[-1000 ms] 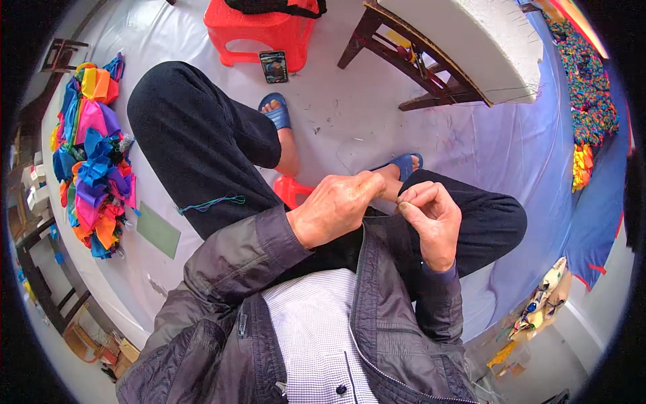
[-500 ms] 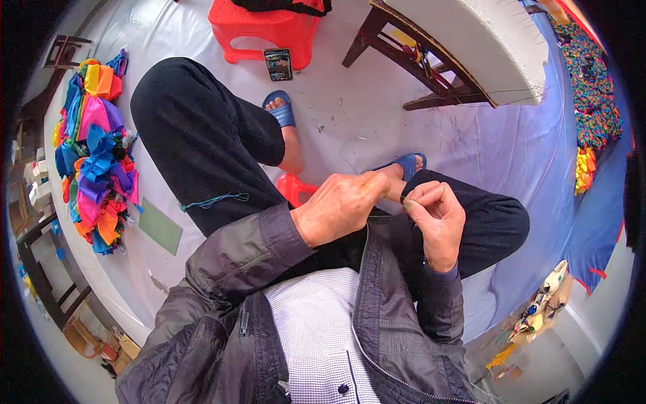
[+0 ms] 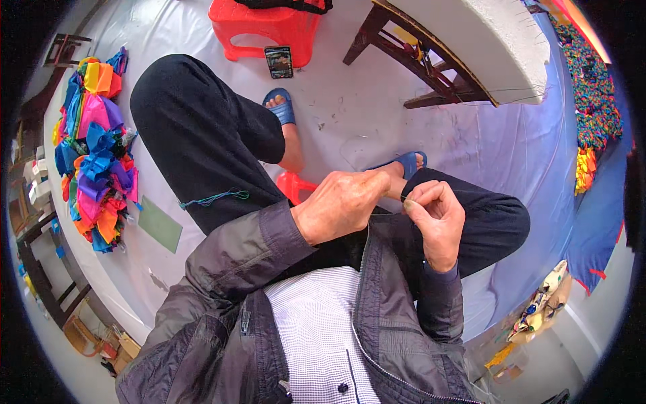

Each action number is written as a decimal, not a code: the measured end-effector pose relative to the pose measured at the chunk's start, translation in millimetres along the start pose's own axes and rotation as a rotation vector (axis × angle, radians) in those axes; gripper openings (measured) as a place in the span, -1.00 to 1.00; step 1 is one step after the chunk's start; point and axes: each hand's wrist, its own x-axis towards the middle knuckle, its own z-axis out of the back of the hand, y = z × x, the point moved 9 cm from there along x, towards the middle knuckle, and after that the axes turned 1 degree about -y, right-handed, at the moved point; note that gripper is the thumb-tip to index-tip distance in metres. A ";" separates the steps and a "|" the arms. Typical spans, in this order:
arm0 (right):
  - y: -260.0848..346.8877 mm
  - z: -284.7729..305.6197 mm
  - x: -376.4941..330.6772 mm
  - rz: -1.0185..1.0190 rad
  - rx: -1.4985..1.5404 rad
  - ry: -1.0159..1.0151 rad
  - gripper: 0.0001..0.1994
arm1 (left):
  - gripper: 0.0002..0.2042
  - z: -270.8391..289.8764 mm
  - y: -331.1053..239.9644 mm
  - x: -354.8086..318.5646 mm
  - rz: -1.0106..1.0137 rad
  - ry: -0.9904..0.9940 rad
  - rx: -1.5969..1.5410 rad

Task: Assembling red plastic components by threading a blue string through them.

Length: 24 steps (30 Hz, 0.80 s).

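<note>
Above my lap, my left hand (image 3: 344, 205) is closed, its fingers pinched together and turned toward the right. Close beside it, my right hand (image 3: 439, 222) is also closed, thumb pressed to the forefinger. Whatever lies between the fingers of either hand is too small or hidden to make out. A twisted bundle of teal thread (image 3: 215, 198) lies across the dark trouser leg (image 3: 195, 128) over my left thigh.
At left lies a heap of bright cloth pieces (image 3: 97, 161), with a green flat sheet (image 3: 160, 224) by it. A phone (image 3: 278, 62) leans on a red stool (image 3: 266, 30). A white slab (image 3: 478, 40) on a wooden frame (image 3: 431, 71) stands ahead right. Multicoloured knotted material (image 3: 587, 87) hangs far right.
</note>
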 end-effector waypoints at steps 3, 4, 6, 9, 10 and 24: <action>6.8 -2.6 0.7 0.049 -0.057 0.022 -0.79 | -0.85 5.3 -6.0 5.4 -0.036 -0.045 -0.052; 9.7 -1.0 0.4 0.054 -0.070 0.006 -0.79 | -0.85 8.1 -4.9 3.8 -0.022 -0.050 -0.018; 11.3 -1.5 1.0 0.033 -0.028 0.000 -0.79 | -0.85 13.2 -2.6 1.9 0.005 -0.061 0.053; 13.4 5.6 -0.2 0.026 -0.017 -0.023 -0.80 | -0.86 18.0 -6.1 4.6 0.019 -0.061 0.043; 14.2 6.1 -0.4 0.025 -0.015 -0.022 -0.80 | -0.86 19.9 -6.2 4.7 0.039 -0.065 0.052; 35.8 10.0 -7.6 0.275 -0.104 -0.046 -0.78 | -0.84 24.8 -10.8 6.4 0.032 -0.120 0.012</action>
